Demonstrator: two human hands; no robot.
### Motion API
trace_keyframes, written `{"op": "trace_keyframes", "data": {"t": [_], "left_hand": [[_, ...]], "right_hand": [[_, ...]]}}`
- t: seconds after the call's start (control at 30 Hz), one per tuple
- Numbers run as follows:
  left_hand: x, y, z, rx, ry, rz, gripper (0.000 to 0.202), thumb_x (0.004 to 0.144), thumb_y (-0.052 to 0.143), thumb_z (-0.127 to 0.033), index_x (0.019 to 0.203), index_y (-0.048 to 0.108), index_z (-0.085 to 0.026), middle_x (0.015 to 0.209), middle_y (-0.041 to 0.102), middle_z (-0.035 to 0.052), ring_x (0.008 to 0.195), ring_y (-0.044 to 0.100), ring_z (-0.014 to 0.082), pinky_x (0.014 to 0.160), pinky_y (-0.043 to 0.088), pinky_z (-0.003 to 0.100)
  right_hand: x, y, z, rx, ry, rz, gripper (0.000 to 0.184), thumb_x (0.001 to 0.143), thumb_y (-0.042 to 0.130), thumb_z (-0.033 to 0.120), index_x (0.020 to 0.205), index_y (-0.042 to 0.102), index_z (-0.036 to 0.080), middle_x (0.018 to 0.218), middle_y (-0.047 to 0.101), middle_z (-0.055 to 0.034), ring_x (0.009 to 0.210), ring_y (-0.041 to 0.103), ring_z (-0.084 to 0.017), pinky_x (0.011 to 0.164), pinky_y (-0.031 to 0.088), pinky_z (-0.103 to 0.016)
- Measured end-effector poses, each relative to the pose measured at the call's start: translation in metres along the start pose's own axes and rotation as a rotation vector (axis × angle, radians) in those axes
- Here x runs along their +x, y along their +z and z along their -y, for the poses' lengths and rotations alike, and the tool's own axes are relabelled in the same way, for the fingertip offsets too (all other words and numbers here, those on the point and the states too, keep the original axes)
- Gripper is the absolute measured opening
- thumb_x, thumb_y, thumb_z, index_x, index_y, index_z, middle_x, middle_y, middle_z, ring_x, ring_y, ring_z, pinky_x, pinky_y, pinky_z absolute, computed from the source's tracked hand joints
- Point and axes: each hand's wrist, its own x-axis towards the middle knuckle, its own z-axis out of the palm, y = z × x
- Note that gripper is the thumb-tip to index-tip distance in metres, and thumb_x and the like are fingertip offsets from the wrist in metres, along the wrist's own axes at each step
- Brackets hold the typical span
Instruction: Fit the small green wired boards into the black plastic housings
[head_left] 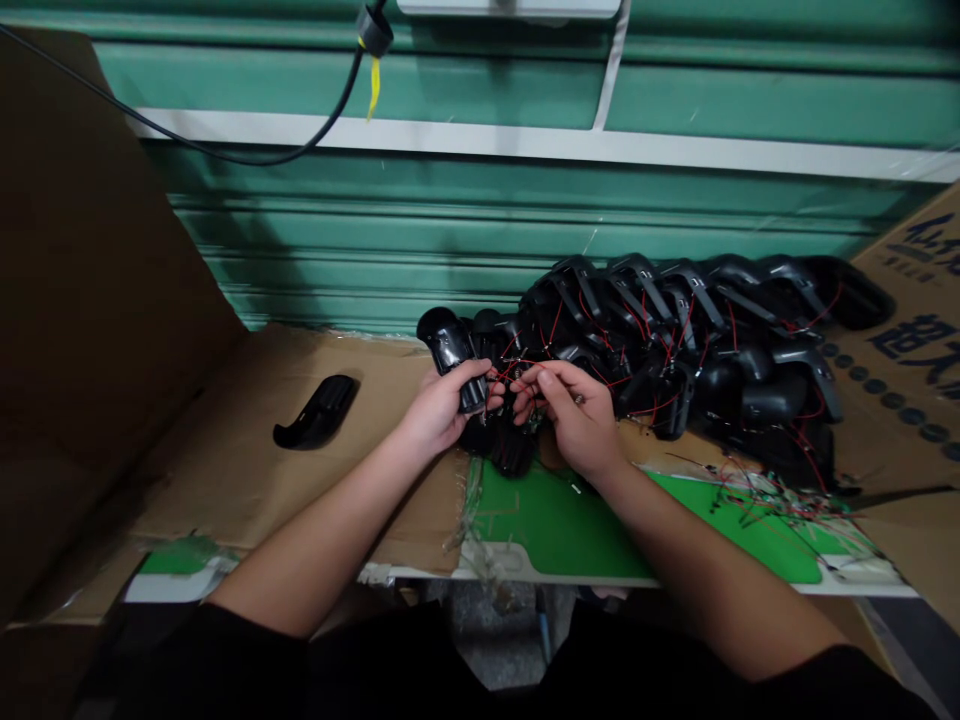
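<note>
My left hand [439,405] is shut around a glossy black plastic housing [450,350], which stands tilted up with its lower end in my palm. My right hand [570,415] pinches thin red wires [525,375] between thumb and fingers, close to that housing. The wires seem to run from the housing, though my fingers hide their ends. To the right lies a heap of similar black housings [675,340], tangled with red wires. A single black curved piece [319,410] rests on the cardboard left of my hands.
Under the work lies a cardboard sheet [225,470], with a green mat [562,530] in front of it. Wire scraps [772,505] are scattered on the mat. Printed cardboard [907,320] stands at right, a brown flap [97,300] at left, and a green corrugated wall [487,220] behind, with a black cable [225,150].
</note>
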Motion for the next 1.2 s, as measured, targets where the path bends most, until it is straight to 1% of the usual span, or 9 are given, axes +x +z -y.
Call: {"op": "trace_keyframes", "data": {"t": [0.1, 0.23, 0.37, 0.47, 0.63, 0.77, 0.9, 1.03, 1.2], "left_hand": [[0.000, 0.000, 0.003, 0.010, 0.023, 0.017, 0.042, 0.071, 0.082, -0.032, 0.100, 0.062, -0.008, 0.081, 0.070, 0.0062, 0.066, 0.068, 0.0102, 0.059, 0.057, 0.020], [-0.003, 0.001, 0.006, 0.049, 0.085, 0.049, 0.045, 0.069, 0.084, -0.035, 0.096, 0.062, -0.008, 0.081, 0.068, 0.0053, 0.066, 0.068, 0.0112, 0.056, 0.056, 0.022], [-0.006, 0.004, 0.007, 0.069, 0.130, 0.061, 0.048, 0.065, 0.088, -0.037, 0.094, 0.062, -0.008, 0.087, 0.070, 0.0047, 0.067, 0.069, 0.0124, 0.056, 0.059, 0.026], [-0.007, 0.005, 0.009, 0.087, 0.152, 0.059, 0.049, 0.065, 0.088, -0.037, 0.094, 0.062, -0.009, 0.087, 0.069, 0.0047, 0.067, 0.069, 0.0137, 0.056, 0.061, 0.028], [-0.007, 0.006, 0.013, 0.114, 0.173, 0.079, 0.051, 0.064, 0.088, -0.040, 0.094, 0.061, -0.008, 0.085, 0.069, 0.0053, 0.067, 0.069, 0.0146, 0.057, 0.062, 0.029], [-0.005, 0.007, 0.014, 0.095, 0.195, 0.047, 0.056, 0.063, 0.088, -0.042, 0.097, 0.059, -0.008, 0.088, 0.070, 0.0059, 0.067, 0.069, 0.0137, 0.058, 0.062, 0.028], [-0.004, 0.007, 0.014, 0.070, 0.210, 0.016, 0.054, 0.064, 0.088, -0.041, 0.096, 0.059, -0.008, 0.087, 0.069, 0.0050, 0.066, 0.069, 0.0135, 0.057, 0.062, 0.028], [-0.003, 0.007, 0.013, 0.060, 0.186, 0.007, 0.052, 0.066, 0.085, -0.041, 0.098, 0.060, -0.007, 0.078, 0.067, 0.0045, 0.064, 0.068, 0.0131, 0.058, 0.062, 0.027], [-0.004, 0.008, 0.011, 0.024, 0.194, -0.031, 0.054, 0.063, 0.087, -0.038, 0.098, 0.059, -0.008, 0.081, 0.068, 0.0043, 0.066, 0.068, 0.0129, 0.059, 0.062, 0.027]], "right_hand": [[0.000, 0.000, 0.000, -0.031, 0.021, -0.027, 0.039, 0.093, 0.076, 0.056, 0.093, 0.069, 0.018, 0.087, 0.072, -0.0071, 0.070, 0.068, -0.017, 0.060, 0.062, -0.032], [-0.001, -0.002, -0.002, -0.119, 0.041, -0.077, 0.042, 0.089, 0.081, 0.055, 0.079, 0.068, 0.017, 0.075, 0.070, -0.0063, 0.065, 0.067, -0.017, 0.062, 0.061, -0.031], [-0.001, -0.004, -0.001, -0.120, 0.056, -0.108, 0.046, 0.089, 0.079, 0.060, 0.076, 0.070, 0.017, 0.074, 0.070, -0.0070, 0.064, 0.067, -0.017, 0.060, 0.060, -0.031], [0.000, -0.005, -0.002, -0.106, 0.083, -0.130, 0.048, 0.088, 0.079, 0.061, 0.075, 0.068, 0.017, 0.075, 0.069, -0.0067, 0.062, 0.066, -0.016, 0.058, 0.059, -0.030], [0.001, -0.005, -0.007, -0.092, 0.140, -0.151, 0.046, 0.088, 0.079, 0.061, 0.078, 0.068, 0.017, 0.076, 0.069, -0.0064, 0.061, 0.066, -0.017, 0.055, 0.059, -0.030], [0.001, -0.003, -0.005, -0.043, 0.160, -0.147, 0.047, 0.091, 0.074, 0.063, 0.081, 0.062, 0.019, 0.079, 0.068, -0.0041, 0.060, 0.064, -0.016, 0.053, 0.058, -0.030], [0.000, 0.000, -0.002, -0.066, 0.161, -0.126, 0.049, 0.091, 0.072, 0.066, 0.083, 0.061, 0.018, 0.080, 0.066, -0.0038, 0.060, 0.064, -0.015, 0.053, 0.058, -0.030], [-0.001, 0.000, -0.002, -0.025, 0.167, -0.103, 0.047, 0.091, 0.072, 0.064, 0.086, 0.062, 0.018, 0.083, 0.068, -0.0043, 0.064, 0.066, -0.016, 0.055, 0.059, -0.030], [-0.001, -0.001, -0.005, 0.019, 0.140, -0.060, 0.041, 0.094, 0.071, 0.059, 0.092, 0.061, 0.019, 0.089, 0.071, -0.0053, 0.071, 0.070, -0.017, 0.059, 0.060, -0.030]]}}
